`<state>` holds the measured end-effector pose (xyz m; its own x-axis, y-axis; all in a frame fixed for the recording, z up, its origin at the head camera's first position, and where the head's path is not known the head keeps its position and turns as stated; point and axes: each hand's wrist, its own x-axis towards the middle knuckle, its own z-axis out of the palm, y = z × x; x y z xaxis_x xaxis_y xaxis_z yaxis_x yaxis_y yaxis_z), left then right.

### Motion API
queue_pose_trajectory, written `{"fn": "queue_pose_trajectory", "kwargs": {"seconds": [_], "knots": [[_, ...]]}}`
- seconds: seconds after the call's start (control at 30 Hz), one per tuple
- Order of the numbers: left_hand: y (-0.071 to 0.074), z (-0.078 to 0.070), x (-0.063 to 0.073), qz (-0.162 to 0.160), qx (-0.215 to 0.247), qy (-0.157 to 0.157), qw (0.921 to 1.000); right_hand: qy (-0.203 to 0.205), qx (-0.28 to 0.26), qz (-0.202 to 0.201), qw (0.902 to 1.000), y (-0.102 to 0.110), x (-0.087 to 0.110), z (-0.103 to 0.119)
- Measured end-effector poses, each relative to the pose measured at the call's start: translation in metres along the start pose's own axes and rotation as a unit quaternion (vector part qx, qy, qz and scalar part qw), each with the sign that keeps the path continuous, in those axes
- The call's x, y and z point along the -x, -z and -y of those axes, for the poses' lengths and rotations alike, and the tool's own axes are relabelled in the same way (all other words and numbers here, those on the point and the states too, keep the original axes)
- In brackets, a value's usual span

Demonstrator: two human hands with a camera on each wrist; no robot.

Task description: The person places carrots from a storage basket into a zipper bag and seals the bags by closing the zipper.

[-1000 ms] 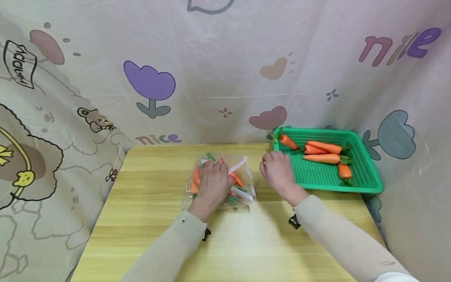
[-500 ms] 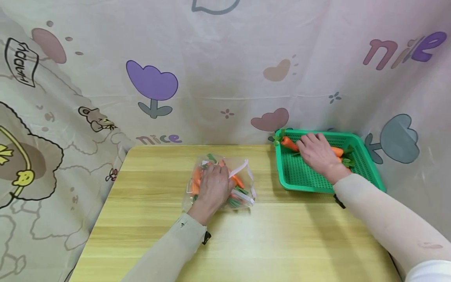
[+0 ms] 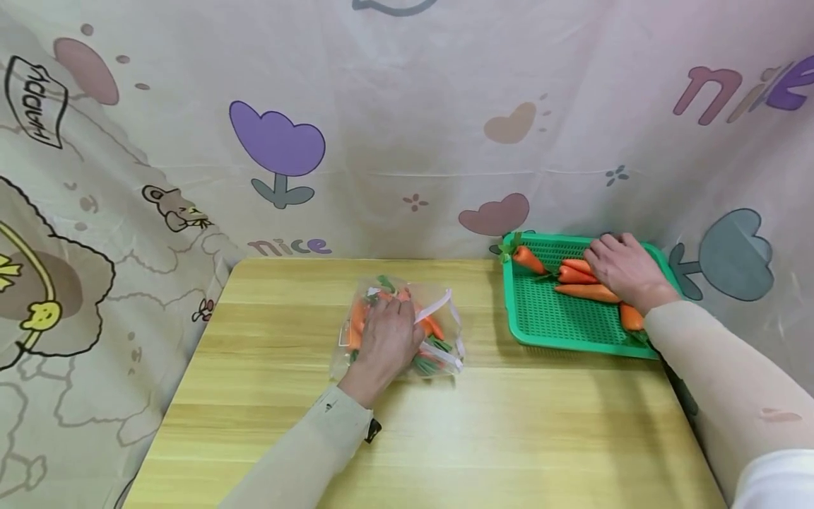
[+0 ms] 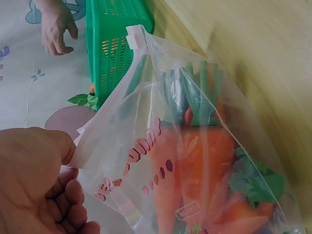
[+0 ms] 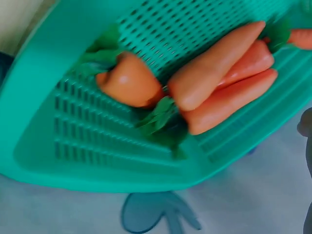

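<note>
Fingers of the left hand (image 3: 386, 341) pinched a clear bag (image 4: 141, 175) by its edge, left of the green basket (image 3: 550, 325); the right hand (image 3: 626, 270), fingers loosely bent and holding nothing, hung above the carrots (image 3: 586, 293) inside it.

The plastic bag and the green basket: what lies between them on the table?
Just bare wooden tabletop lies between the plastic bag and the green basket; the head view shows it.

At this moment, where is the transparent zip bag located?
In the head view, the transparent zip bag lies near the middle of the table, left of the green basket, with the left hand pinching its edge.
</note>
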<state>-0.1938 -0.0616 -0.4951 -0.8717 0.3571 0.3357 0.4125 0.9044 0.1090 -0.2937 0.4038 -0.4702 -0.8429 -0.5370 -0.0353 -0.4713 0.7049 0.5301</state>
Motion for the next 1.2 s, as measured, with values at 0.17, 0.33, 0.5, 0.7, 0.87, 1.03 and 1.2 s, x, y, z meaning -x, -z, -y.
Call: {"fn": "queue_pose_trajectory", "kwargs": {"seconds": [0.17,0.33,0.5,0.7,0.87,1.03,1.2], "knots": [[-0.002,0.0,-0.001,0.01,0.013,0.001,0.9999,-0.014,-0.014,0.033,0.9993,-0.014,0.008,-0.01],[-0.006,0.001,-0.002,0.007,0.019,0.001,0.9998,-0.005,-0.012,0.042,0.999,-0.028,0.009,-0.012],[-0.009,0.002,-0.001,0.005,0.018,-0.001,0.9998,0.012,-0.001,0.044,0.9989,-0.036,0.006,-0.011],[-0.013,0.003,0.0,-0.002,0.018,-0.006,0.9998,0.011,0.008,0.049,0.9987,-0.051,0.011,-0.012],[-0.015,0.004,0.003,-0.015,0.004,-0.017,0.9997,-0.002,-0.002,0.052,0.9986,-0.065,0.015,-0.011],[-0.015,0.005,0.004,-0.011,0.013,-0.014,0.9998,-0.022,-0.008,0.074,0.997,-0.071,0.014,-0.013],[-0.015,0.007,0.003,-0.003,0.013,-0.007,0.9999,-0.03,-0.012,0.091,0.9954,-0.072,0.008,-0.016]]}}
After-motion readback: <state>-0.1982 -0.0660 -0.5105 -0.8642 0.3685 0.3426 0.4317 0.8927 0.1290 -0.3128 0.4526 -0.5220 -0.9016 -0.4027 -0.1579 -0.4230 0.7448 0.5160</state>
